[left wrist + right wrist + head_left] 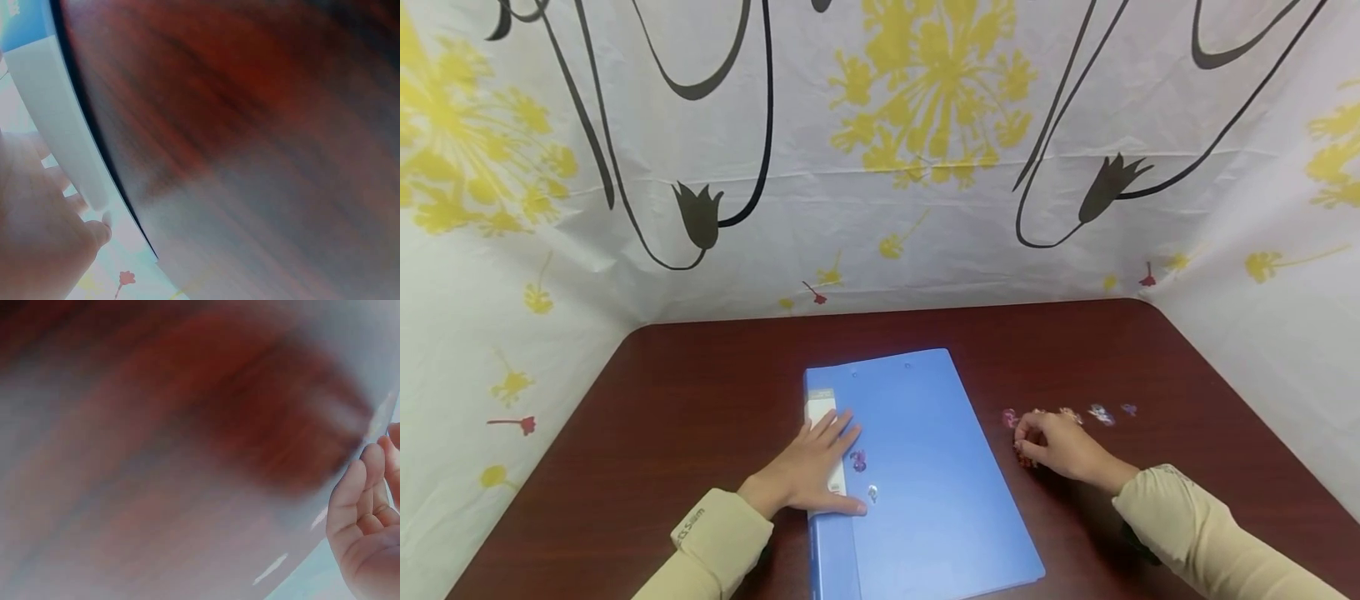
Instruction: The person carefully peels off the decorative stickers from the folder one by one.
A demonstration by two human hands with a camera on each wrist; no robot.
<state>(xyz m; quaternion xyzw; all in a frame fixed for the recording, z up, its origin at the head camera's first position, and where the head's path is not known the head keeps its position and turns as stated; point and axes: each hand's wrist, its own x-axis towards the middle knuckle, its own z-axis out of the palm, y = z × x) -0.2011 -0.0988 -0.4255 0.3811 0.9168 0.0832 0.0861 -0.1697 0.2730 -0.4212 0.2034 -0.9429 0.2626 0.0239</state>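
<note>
1. Your left hand lies flat, fingers straight and spread, pressing on the spine edge of the blue folder, over its white label strip.
2. Your right hand rests on the counter at about 3 o'clock from the folder, fingers curled down over a small reddish sticker. It seems to be pinching it, but the head view does not settle that, and the right wrist view is too blurred to help.
3. Two small stickers already sit on the folder cover, just beside your left fingertips.
4. By my reading, you are picking up the next sticker. The next move calls for a clean lift, then carrying it toward 9 o'clock onto the cover while the left hand steadies the folder.
5. A row of more stickers lies at 12 to 1 o'clock of your right hand; mind you do not brush them.
6. A flowered plastic sheet walls the counter on three sides; nothing stands between hand and folder.
</note>
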